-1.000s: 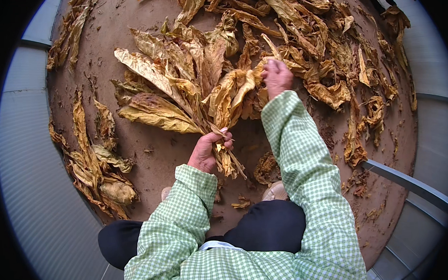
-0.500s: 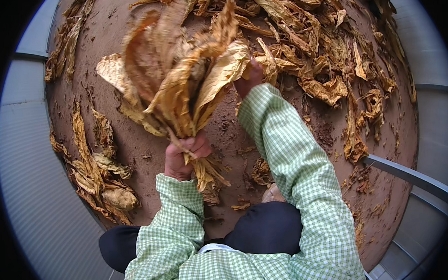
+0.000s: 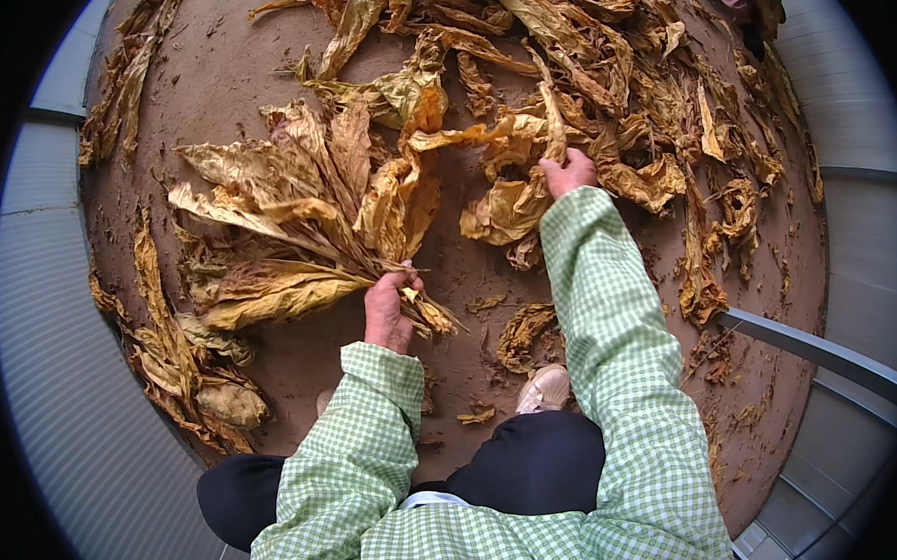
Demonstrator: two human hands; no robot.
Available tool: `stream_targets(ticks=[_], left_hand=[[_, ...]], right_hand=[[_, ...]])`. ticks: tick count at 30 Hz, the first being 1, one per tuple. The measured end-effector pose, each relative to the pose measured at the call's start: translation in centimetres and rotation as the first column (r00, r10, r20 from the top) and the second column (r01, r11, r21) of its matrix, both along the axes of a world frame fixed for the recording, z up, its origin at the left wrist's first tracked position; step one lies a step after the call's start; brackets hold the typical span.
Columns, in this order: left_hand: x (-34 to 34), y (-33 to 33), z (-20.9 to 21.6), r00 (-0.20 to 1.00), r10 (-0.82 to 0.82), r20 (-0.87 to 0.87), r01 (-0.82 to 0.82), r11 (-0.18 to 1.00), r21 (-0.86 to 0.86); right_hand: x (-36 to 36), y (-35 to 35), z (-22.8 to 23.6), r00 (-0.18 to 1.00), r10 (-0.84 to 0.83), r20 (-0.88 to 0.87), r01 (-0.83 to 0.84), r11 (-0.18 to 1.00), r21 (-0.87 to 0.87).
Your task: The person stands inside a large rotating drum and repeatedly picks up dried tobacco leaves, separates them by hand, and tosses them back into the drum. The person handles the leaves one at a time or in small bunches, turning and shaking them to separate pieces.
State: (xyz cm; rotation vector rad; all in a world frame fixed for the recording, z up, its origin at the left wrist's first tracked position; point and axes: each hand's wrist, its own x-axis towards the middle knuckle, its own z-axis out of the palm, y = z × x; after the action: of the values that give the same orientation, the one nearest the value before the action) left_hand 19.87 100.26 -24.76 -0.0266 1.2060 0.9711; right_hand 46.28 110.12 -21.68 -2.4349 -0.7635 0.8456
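Note:
My left hand [image 3: 390,308] is closed around the stem ends of a bundle of dried tobacco leaves [image 3: 310,211]. The yellow-brown blades fan out up and to the left of it, and the cut ends poke out below my fist. To the right, my right hand [image 3: 569,172] pinches a narrow curled tobacco leaf [image 3: 553,115] at the edge of the big leaf pile [image 3: 568,35]. Crumpled leaves hang or lie just left of those fingers; whether they are held too, I cannot tell.
More dried leaves [image 3: 171,342] lie at the left by a ribbed grey wall [image 3: 60,327]. A metal bar [image 3: 822,349] juts in from the right. My shoe [image 3: 543,388] rests on the brown floor [image 3: 453,380] among leaf scraps. Another person's dark clothing shows at the top right.
The bundle in my left hand has come down from a raised, blurred position and spread leftward. My right hand has moved rightward, away from the bundle, to a leaf by the pile.

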Motion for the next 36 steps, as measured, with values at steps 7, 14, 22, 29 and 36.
stream_targets(ticks=[7,14,22,29,36], left_hand=[[-0.5,1.7,3.5,0.994,-0.105,0.000,0.105,0.990,0.090],[0.1,1.1,4.4,0.934,-0.337,-0.117,0.352,0.924,0.151],[-0.4,0.8,3.1,0.950,-0.304,-0.077,0.308,0.950,0.055],[-0.8,1.4,5.3,0.921,-0.303,0.247,0.220,0.924,0.312],[-2.2,2.7,8.6,0.957,-0.276,0.090,0.213,0.877,0.431]], right_hand=[[-1.5,-3.4,10.6,0.267,0.886,0.380,-0.817,0.417,-0.399],[-11.5,-1.0,10.7,-0.256,0.919,0.299,-0.882,-0.096,-0.461],[-11.1,-0.3,2.4,0.100,0.785,0.611,-0.977,0.193,-0.089],[-7.8,3.7,-0.1,0.633,0.551,0.544,-0.698,0.709,0.094],[-2.7,7.4,0.8,0.609,0.420,0.673,-0.671,0.726,0.154]])
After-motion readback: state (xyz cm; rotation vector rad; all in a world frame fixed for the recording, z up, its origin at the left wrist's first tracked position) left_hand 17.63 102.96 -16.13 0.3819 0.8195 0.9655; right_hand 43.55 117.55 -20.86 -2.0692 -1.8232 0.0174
